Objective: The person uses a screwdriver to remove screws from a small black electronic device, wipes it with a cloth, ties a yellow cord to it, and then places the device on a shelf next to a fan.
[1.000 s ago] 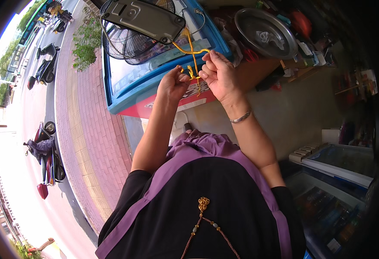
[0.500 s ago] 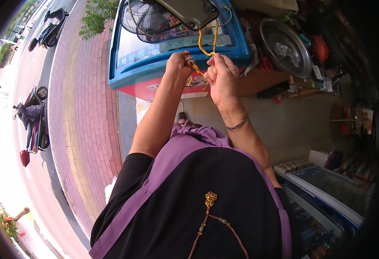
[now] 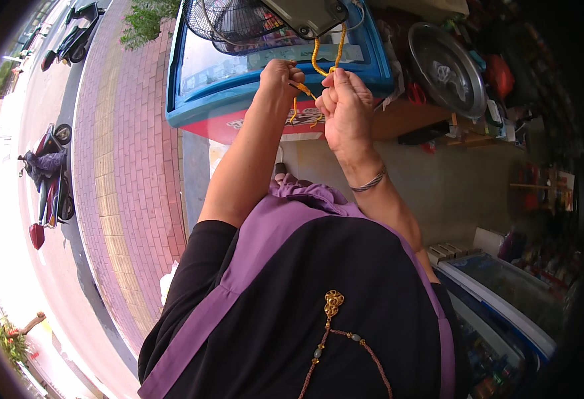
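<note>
A yellow braided cord [image 3: 316, 58] hangs in a loop from a dark, flat-cornered part [image 3: 305, 18] beside a fan [image 3: 235, 23]. My right hand [image 3: 347, 106] is closed, with thumb and index finger pinching the cord at the bottom of that loop. To its left, my left hand [image 3: 278, 78] is curled closed around another stretch of the cord, its fingertips partly hidden. Between and below the hands, a knotted part and loose ends of the cord dangle in front of the blue-rimmed chest freezer [image 3: 205, 110].
Right of the freezer stands a large metal basin [image 3: 446, 70] among clutter. Another glass-topped case [image 3: 498, 286] is at the lower right. Brick paving [image 3: 139, 173] runs along the left, with parked scooters [image 3: 51, 173] beyond it.
The view has shifted slightly. My left hand has moved a little farther forward over the freezer's edge. My right hand keeps its pinch on the cord.
</note>
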A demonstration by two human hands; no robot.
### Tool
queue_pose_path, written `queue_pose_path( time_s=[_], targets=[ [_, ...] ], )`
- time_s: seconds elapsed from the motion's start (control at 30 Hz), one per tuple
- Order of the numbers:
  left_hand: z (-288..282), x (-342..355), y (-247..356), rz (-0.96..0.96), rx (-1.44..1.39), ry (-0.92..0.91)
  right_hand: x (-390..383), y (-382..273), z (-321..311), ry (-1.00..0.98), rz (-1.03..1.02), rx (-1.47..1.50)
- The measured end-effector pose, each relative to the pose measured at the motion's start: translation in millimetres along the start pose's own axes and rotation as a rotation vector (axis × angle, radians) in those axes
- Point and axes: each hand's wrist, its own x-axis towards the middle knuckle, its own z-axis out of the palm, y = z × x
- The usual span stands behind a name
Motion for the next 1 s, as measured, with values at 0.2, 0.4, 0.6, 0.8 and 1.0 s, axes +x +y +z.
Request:
queue_pose_path(
  time_s=[0.2, 0.4, 0.6, 0.8, 1.0],
  targets=[
    [-13.1, 0.3, 2.3, 0.102, -0.004, -0.089, 15.6, -1.7, -16.1, 0.023, 0.147, 0.194],
    [-55.4, -44.5, 8.4, -0.027, 0.157, -0.345, 33.9, -6.9, -33.1, 0.028, 0.194, 0.396],
    [-72.5, -92.8, -14.5, 0.006, 0.377, -0.386, 37.4, -22.0, -36.2, -0.108, 0.244, 0.37],
    [-84.9, -97.9, -17.7, -0.028, 1.183, -0.598, 22.9, -29.0, -44.5, -0.231, 0.242, 0.037],
    [-48.1, -88.6, -18.7, 0.349, 0.872, -0.567, 13.3, 35.0, -105.1, -0.273, 0.049, -0.641]
  ],
)
